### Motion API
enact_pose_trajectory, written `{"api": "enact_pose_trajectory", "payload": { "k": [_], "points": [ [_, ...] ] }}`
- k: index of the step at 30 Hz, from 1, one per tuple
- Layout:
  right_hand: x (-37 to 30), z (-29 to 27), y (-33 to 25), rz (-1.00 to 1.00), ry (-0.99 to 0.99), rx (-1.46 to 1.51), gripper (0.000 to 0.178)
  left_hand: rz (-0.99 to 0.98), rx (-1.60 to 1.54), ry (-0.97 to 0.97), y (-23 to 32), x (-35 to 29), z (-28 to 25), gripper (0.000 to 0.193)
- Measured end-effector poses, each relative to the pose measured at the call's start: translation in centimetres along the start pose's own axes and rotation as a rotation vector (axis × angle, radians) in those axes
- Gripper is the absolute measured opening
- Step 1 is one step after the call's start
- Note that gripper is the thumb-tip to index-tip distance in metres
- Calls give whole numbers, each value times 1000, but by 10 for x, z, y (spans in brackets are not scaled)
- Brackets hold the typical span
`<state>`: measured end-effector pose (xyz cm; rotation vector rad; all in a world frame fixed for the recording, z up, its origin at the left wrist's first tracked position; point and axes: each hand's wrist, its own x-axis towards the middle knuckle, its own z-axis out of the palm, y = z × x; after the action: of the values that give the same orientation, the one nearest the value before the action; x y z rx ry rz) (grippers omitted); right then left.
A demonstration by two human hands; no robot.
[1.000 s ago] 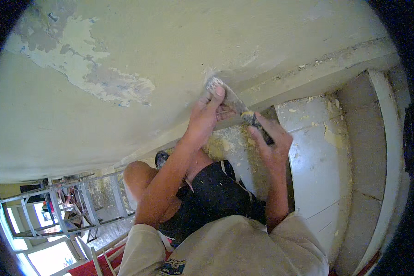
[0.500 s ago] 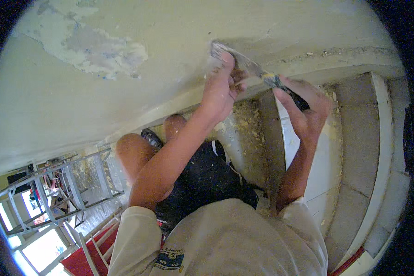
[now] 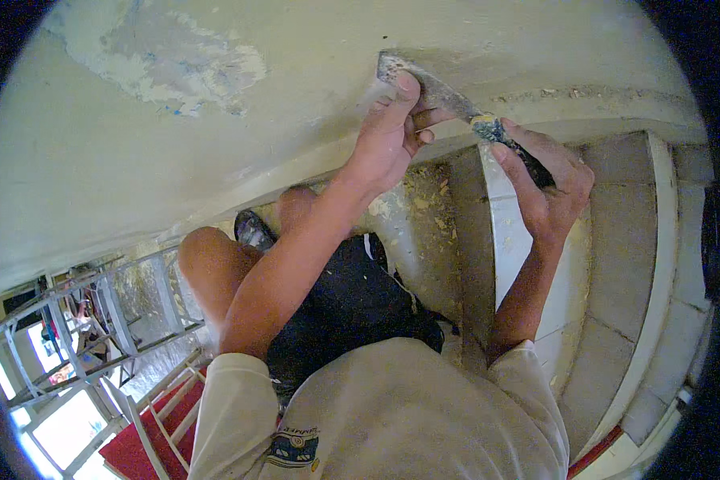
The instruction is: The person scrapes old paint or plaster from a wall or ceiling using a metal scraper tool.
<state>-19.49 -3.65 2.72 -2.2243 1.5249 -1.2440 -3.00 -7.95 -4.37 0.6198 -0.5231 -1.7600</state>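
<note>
A putty knife (image 3: 448, 99) with a worn, smeared metal blade and a dark handle is up against the pale yellowish wall (image 3: 312, 72). Its handle, spotted with paint near a yellow collar, sits between the thumb and fingers of my right hand (image 3: 554, 180). At the blade end, my left hand (image 3: 388, 140) is closed on the metal, thumb on top near the broad edge and fingers underneath. A patch of peeled paint (image 3: 192, 72) shows on the wall to the left of my hands.
Tiled stairs (image 3: 616, 232) rise on the right beside the wall's ledge. Flakes litter the step (image 3: 424, 232) by my legs. A metal ladder (image 3: 120, 312) stands at lower left, near a red surface (image 3: 148, 440) and pale chair-like frames.
Both hands and the putty knife have shifted slightly right, and the blade's broad end now shows a little higher. The view has also shifted a little. My grip stays the same.
</note>
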Motion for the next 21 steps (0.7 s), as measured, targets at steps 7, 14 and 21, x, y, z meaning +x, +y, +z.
{"api": "enact_pose_trajectory", "payload": {
  "k": [7,14,21],
  "points": [
    [-18,16,-4,-23,26,-46,22,108,-19,90,-15,2,-6,36],
    [-5,11,-2,-64,5,-46,22,125,-110,144,-12,2,2,26],
    [-2,28,-14,-77,-93,90,22,155,-188,184,5,-10,-25,28]
  ]
}}
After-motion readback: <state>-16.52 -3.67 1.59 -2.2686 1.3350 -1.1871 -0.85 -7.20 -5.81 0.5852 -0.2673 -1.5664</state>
